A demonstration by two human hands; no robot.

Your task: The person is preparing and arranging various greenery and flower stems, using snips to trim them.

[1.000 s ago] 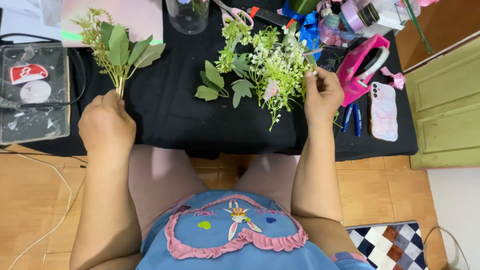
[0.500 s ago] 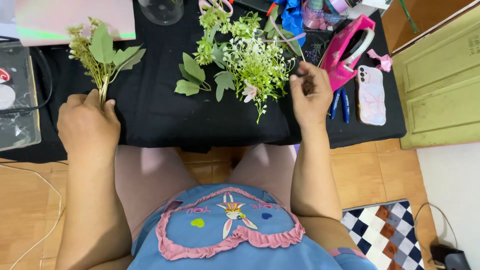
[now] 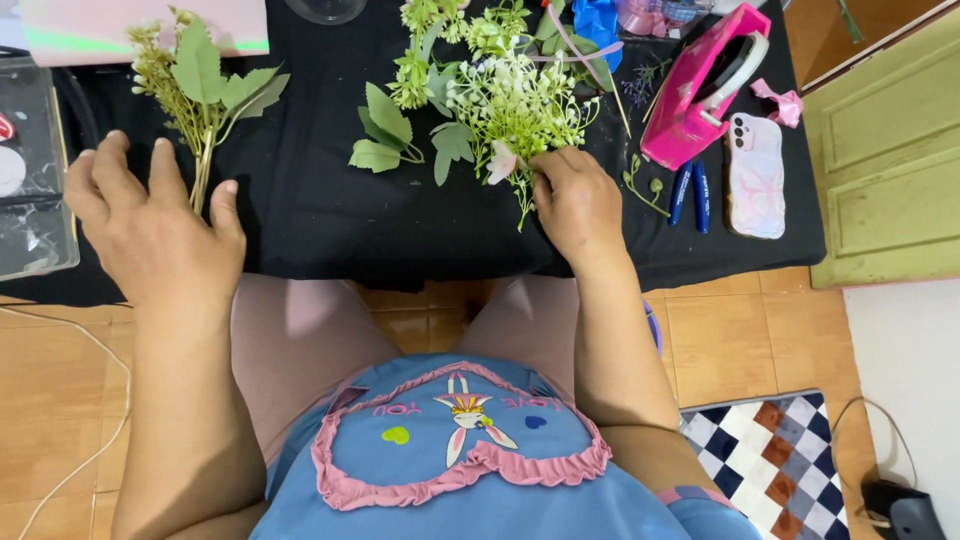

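My left hand [image 3: 150, 225] holds the stems of a small green sprig bunch [image 3: 200, 85] over the left part of the black table cloth [image 3: 320, 215]; its leaves fan out away from me. My right hand [image 3: 575, 205] rests on the lower stems of a loose pile of artificial greenery with tiny white blossoms [image 3: 510, 100] at the middle of the cloth, fingers curled around the stems. Two loose green leaves [image 3: 380, 135] lie just left of that pile.
A pink tape dispenser [image 3: 705, 85], a phone in a pale case [image 3: 755, 175] and blue pens [image 3: 690, 190] lie at the right. A clear plastic box [image 3: 30, 160] sits at the far left. A green door [image 3: 890, 150] stands right of the table; a checked mat [image 3: 790, 465] lies on the floor.
My right hand has moved left from the table's right side onto the white-flowered pile. My left hand's fingers have spread around the sprig stems. The camera has tilted downward.
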